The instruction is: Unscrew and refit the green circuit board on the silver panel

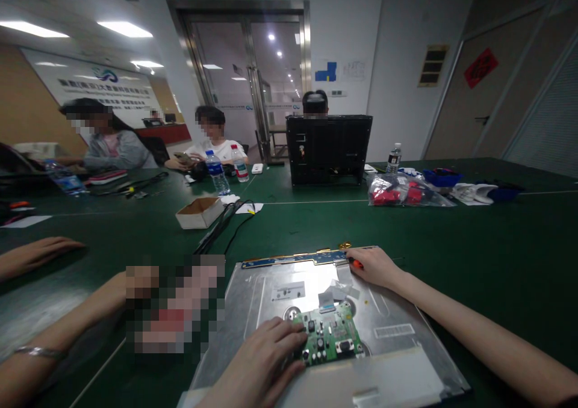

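**A:** Where are the hands?

**B:** The left hand (259,366) lies loosely curled, fingers touching a small green circuit board (329,339) mounted on a flat silver metal monitor back panel (397,330), gripping nothing. The right hand (374,265) is closed around an orange-handled tool (356,263) at the panel's far edge.

**A:** And the panel?

**B:** Flat on the dark green counter (474,239), directly before the person. Another person's forearm with a bracelet (38,352) rests at left.

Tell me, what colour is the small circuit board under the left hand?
Green circuit board, head view.
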{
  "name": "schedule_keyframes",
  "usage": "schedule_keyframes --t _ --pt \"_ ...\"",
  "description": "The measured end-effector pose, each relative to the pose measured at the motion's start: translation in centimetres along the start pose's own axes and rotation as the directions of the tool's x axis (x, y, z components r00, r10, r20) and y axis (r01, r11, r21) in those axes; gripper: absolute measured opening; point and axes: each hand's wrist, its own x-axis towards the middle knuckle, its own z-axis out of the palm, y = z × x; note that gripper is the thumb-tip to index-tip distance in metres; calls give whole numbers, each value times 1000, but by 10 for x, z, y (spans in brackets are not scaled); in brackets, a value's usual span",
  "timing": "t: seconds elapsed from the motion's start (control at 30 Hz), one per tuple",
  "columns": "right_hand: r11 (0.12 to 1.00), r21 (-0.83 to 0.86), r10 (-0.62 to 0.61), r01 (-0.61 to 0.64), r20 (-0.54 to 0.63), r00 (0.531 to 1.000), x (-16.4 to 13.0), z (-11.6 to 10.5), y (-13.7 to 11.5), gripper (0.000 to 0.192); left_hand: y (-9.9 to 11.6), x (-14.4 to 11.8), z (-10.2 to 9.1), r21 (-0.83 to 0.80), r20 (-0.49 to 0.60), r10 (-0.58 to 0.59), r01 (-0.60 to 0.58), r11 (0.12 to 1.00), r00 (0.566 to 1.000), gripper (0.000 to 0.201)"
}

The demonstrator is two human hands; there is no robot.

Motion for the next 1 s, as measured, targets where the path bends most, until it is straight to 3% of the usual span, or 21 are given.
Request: schedule_keyframes --t 0.3,0.6,0.77,1.0 --pt "993 104 51 -47 -30 998 -13 0 8 14 1 0 0 -13 -13 7 -8 1000 1000 29" --pt "993 43 110 -108 -46 993 -14 -3 8 10 -4 -4 3 -36 -61 9 -11 999 998 32" --pt "997 40 64 -61 -56 996 -2 -12 -22 17 -6 -8 -2 -52 -21 5 -6 999 1000 29" --pt "983 56 -181 178 55 982 32 -9 -93 16 -19 -8 -19 -39 -86 -82 79 996 993 20"
